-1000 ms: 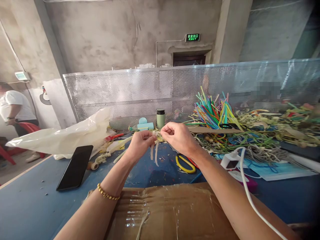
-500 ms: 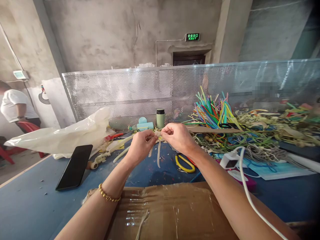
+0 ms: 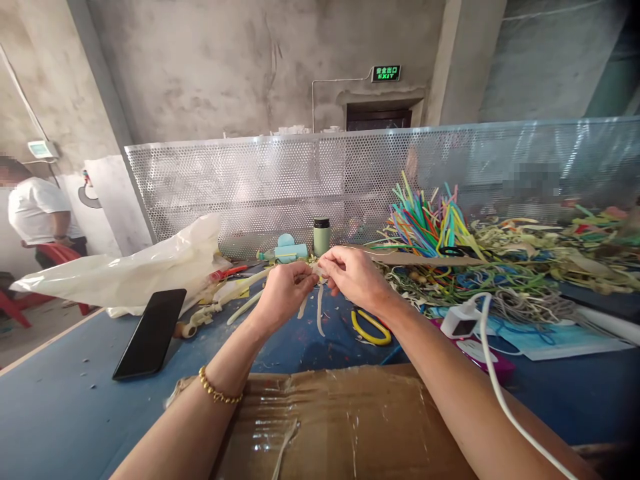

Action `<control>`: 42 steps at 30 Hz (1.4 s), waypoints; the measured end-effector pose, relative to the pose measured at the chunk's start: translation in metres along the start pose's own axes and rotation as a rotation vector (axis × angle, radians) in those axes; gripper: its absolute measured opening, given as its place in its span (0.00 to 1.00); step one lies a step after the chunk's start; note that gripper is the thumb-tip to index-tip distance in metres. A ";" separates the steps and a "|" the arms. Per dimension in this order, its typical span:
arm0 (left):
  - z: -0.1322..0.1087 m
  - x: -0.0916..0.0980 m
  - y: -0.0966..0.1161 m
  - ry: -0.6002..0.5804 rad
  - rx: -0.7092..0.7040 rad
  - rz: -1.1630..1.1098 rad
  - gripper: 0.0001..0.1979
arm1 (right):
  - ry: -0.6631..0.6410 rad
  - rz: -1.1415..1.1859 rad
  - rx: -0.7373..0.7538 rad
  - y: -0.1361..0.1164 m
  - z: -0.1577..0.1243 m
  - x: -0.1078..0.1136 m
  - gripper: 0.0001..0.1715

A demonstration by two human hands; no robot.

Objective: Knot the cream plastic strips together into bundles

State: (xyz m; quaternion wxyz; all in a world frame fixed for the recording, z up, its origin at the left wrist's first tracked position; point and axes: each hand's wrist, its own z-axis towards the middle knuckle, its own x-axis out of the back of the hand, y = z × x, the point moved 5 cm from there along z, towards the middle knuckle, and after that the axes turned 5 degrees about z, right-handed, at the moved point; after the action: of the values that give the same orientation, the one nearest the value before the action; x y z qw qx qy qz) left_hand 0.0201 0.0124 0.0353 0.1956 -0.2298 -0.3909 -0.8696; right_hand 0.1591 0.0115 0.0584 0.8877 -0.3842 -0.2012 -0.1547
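In the middle of the head view, my left hand (image 3: 284,295) and my right hand (image 3: 356,277) meet just above the blue table, with fingertips almost touching. Both hands pinch a small whitish piece from which a thin pale strip (image 3: 321,312) hangs. What exactly that piece is, I cannot make out; the fingers cover most of it. Below my right hand lie scissors with a yellow handle (image 3: 371,328). Behind the hands stands a green bottle with a black lid (image 3: 322,239). A gold bead bracelet (image 3: 215,392) circles my left wrist.
Cardboard (image 3: 330,427) lies at the near edge. On the left are a black phone (image 3: 150,333) and a plastic bag (image 3: 135,277). At right are coloured strips (image 3: 430,220), tangled cords (image 3: 505,287) and a white cable (image 3: 493,373). A perforated metal screen (image 3: 250,180) closes the back.
My right hand has shifted slightly left, and its lower fingers have loosened a little. My left hand stays nearly still. The person at far left has moved slightly to the right.
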 end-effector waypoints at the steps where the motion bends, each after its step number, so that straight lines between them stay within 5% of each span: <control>1: 0.000 0.000 0.000 -0.002 0.001 0.003 0.13 | -0.004 0.017 -0.014 0.001 0.000 0.000 0.11; 12: 0.000 -0.001 0.001 -0.027 -0.032 0.056 0.13 | -0.080 -0.052 0.070 -0.001 -0.001 -0.005 0.06; 20: -0.001 0.001 0.006 -0.005 -0.077 0.126 0.14 | 0.042 -0.107 0.167 -0.002 0.002 0.003 0.06; 29: -0.004 -0.007 0.009 -0.144 -0.158 0.145 0.15 | -0.037 0.240 0.184 -0.013 0.001 0.005 0.06; 42: -0.012 -0.015 0.014 -0.333 -0.137 -0.025 0.12 | 0.265 0.393 0.105 -0.009 0.000 0.019 0.10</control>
State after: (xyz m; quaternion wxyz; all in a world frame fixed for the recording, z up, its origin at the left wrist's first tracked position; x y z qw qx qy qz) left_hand 0.0363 -0.0033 0.0279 0.1013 -0.3786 -0.3608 -0.8463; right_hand 0.1720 0.0029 0.0730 0.9381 -0.3458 -0.0122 -0.0172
